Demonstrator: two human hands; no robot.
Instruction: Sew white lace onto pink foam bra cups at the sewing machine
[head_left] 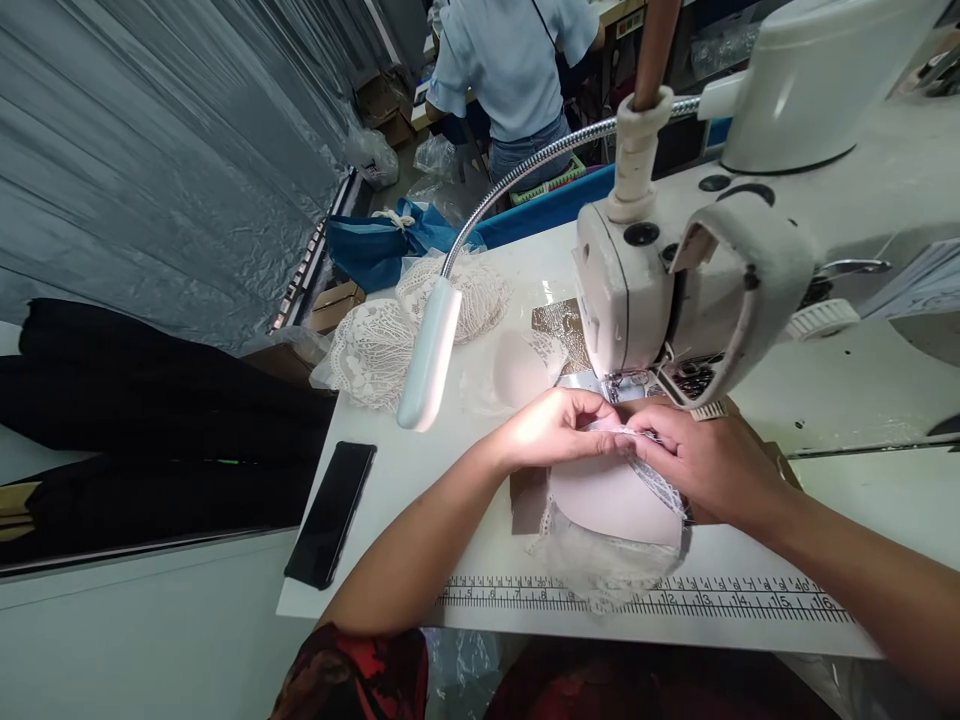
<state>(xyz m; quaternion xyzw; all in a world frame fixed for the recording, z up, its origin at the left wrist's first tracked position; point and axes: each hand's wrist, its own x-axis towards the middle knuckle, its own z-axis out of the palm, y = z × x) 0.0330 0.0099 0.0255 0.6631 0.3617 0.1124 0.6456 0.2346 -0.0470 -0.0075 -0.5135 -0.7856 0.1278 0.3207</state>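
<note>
A pale pink cup piece with white lace edging (pixel 615 500) lies on the table in front of the sewing machine (pixel 637 280). My left hand (pixel 559 430) pinches its top edge between thumb and fingers, just below the needle area. Close beside it, my right hand (pixel 694 455) pinches the same edge and lace trim, the fingertips of both hands nearly touching. Behind my left hand rests another pale cup with lace (pixel 521 368). The needle and presser foot are partly hidden behind my hands.
White lace pieces (pixel 375 350) lie at the table's back left, under a bendable lamp (pixel 431 355). A black phone (pixel 331 515) is on the left edge. A printed ruler (pixel 510 592) runs along the front. Beyond the table sits a person in light blue (pixel 510 70).
</note>
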